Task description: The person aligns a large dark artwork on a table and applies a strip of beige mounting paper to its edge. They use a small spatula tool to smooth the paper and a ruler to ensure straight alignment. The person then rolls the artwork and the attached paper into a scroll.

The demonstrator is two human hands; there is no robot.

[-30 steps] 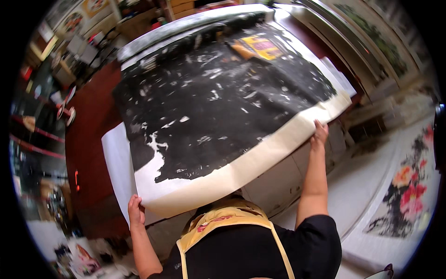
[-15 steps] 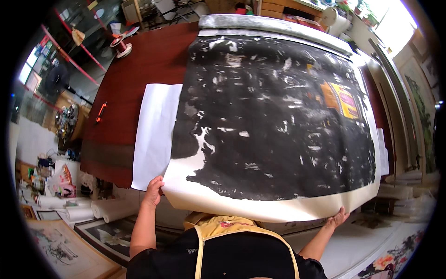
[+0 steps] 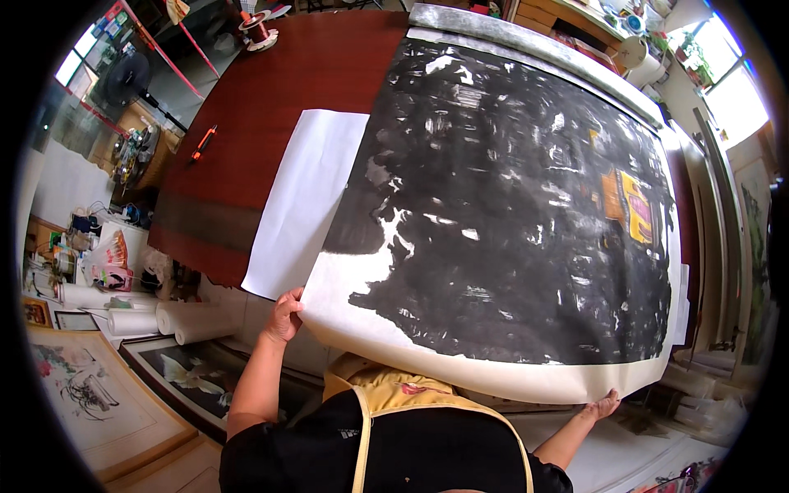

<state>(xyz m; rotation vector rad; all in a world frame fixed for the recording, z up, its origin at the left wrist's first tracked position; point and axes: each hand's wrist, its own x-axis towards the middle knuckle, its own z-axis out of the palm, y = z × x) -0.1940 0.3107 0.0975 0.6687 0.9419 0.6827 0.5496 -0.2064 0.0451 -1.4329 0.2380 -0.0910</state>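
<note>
A large painted sheet (image 3: 485,238), mostly black with white patches and a small yellow and orange area at its right, spreads over the table toward me. Its far end is wound into a grey-white roll (image 3: 534,57). At the near left corner, my left hand (image 3: 285,317) pinches the pale border. Farther right along the same near edge, my right hand (image 3: 604,405) grips the border, fingers partly hidden by the paper. Between my hands the near margin hangs curved past the table edge, in front of my yellow apron (image 3: 411,386). A blank white sheet (image 3: 304,205) sticks out from under the painting's left side.
On the dark red table (image 3: 279,74) lie an orange utility knife (image 3: 203,144) and, at the far edge, a reddish spool (image 3: 258,34). Paper rolls (image 3: 197,322) and framed pictures (image 3: 185,382) sit low at left. Long boards (image 3: 723,214) stand along the right.
The whole view has shifted and tilted, so the table and painting appear slanted to the right. Both hands keep their hold on the near edge; the left one appears slightly higher.
</note>
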